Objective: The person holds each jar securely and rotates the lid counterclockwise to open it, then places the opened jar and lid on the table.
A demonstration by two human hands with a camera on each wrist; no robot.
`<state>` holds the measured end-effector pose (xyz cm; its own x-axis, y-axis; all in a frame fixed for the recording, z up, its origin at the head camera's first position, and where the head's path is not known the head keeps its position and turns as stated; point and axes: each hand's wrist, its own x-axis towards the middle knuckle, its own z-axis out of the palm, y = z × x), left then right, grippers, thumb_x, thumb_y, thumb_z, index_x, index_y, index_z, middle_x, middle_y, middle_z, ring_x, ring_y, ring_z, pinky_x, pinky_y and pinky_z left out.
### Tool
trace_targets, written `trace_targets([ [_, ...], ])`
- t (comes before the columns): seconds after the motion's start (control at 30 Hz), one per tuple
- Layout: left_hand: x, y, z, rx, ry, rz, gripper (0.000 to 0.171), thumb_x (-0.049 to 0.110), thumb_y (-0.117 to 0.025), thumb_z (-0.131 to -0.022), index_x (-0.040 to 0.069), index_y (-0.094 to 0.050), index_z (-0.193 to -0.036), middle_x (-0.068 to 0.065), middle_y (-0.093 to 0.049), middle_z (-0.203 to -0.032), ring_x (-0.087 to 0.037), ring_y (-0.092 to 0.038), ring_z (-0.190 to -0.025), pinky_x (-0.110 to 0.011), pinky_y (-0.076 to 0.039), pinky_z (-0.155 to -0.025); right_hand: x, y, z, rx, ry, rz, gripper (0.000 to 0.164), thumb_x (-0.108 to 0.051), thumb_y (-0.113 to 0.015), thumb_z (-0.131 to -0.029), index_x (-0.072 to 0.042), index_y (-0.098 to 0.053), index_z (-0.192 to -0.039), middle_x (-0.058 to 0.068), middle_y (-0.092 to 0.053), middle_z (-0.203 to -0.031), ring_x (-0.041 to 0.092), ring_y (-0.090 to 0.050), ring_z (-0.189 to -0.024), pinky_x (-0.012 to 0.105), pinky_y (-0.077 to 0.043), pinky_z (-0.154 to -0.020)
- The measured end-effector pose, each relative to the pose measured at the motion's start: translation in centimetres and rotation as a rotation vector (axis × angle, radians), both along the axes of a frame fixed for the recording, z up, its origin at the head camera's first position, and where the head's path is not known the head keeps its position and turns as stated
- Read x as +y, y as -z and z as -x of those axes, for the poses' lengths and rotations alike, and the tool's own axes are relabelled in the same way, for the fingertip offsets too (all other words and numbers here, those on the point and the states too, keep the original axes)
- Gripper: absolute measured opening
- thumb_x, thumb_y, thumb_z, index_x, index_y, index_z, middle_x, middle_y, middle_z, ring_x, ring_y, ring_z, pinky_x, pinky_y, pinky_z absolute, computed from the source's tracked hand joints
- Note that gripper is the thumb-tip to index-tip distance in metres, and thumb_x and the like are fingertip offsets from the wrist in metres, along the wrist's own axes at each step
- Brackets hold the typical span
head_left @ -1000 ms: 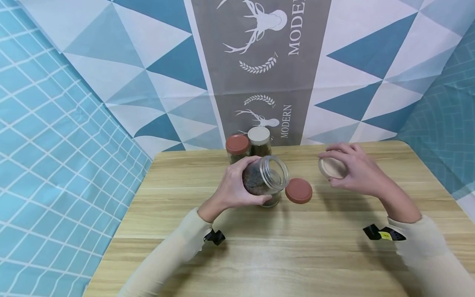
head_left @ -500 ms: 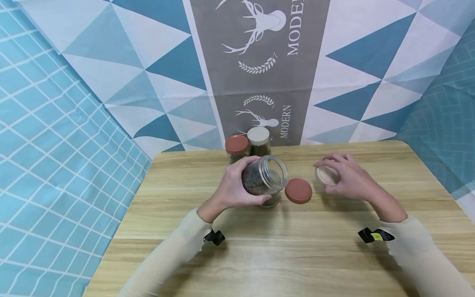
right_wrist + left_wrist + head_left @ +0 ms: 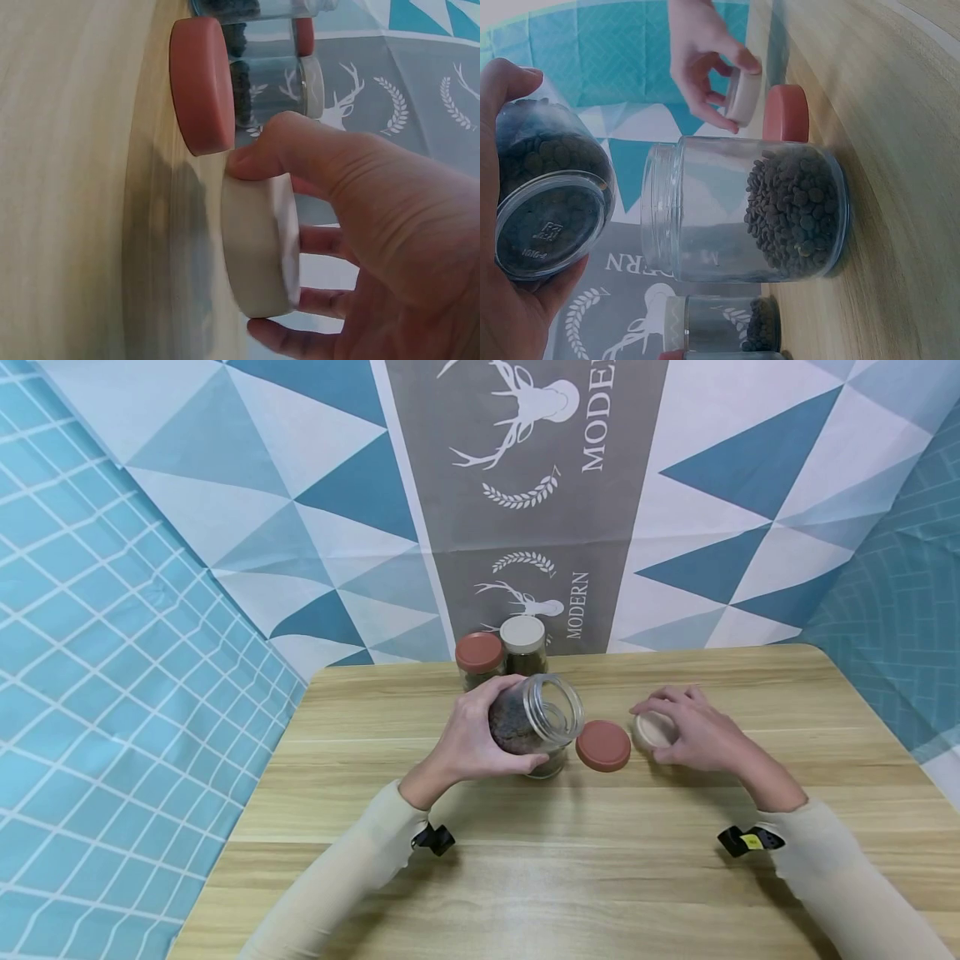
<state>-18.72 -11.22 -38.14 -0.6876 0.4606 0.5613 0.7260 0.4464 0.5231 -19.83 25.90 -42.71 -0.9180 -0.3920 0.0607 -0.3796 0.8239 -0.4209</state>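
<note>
My left hand (image 3: 471,739) grips an uncapped glass jar (image 3: 516,720), tilted with its mouth to the right. Dark pellet-like pieces fill part of it. Below stands a second open glass jar (image 3: 720,210), upright on the table, with similar dark pieces in its bottom; the held jar mostly hides it in the head view. My right hand (image 3: 705,732) holds a cream lid (image 3: 259,244) by its rim, thumb on one side and fingers on the other, close over the table. Beside it, a red lid (image 3: 603,746) lies flat on the wood.
Two closed jars stand at the back of the table, one with a red lid (image 3: 480,652), the other with a white lid (image 3: 522,632). Behind them, a patterned cloth (image 3: 536,518) covers the wall. The wooden table (image 3: 555,877) extends toward me.
My right hand has moved left and lower with the cream lid, bringing it near the red lid. The left hand and its tilted jar have stayed in place.
</note>
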Motion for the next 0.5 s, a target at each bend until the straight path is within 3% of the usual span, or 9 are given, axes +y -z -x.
trace_targets([
  [0.37,0.0,0.1,0.0,-0.013,-0.006,0.007,0.095,0.032,-0.104,-0.061,0.001,-0.067,-0.143,-0.016,-0.079,-0.135,-0.032,-0.078,-0.123,-0.051,-0.064,-0.106,-0.1,0.8,0.0,-0.061,0.005,-0.015,0.06,-0.017,-0.095,-0.082,-0.017,-0.076,-0.139,0.026,-0.065,-0.148,0.047,-0.055,-0.122,0.058,-0.06,-0.078],
  [0.5,0.0,0.2,0.0,-0.021,-0.006,0.005,0.095,0.032,-0.103,-0.062,0.001,-0.066,-0.143,-0.015,-0.079,-0.135,-0.032,-0.078,-0.122,-0.05,-0.064,-0.105,-0.1,1.1,0.0,-0.085,-0.01,-0.01,0.06,-0.017,-0.095,-0.082,-0.018,-0.076,-0.139,0.026,-0.066,-0.147,0.045,-0.056,-0.119,0.055,-0.059,-0.077],
])
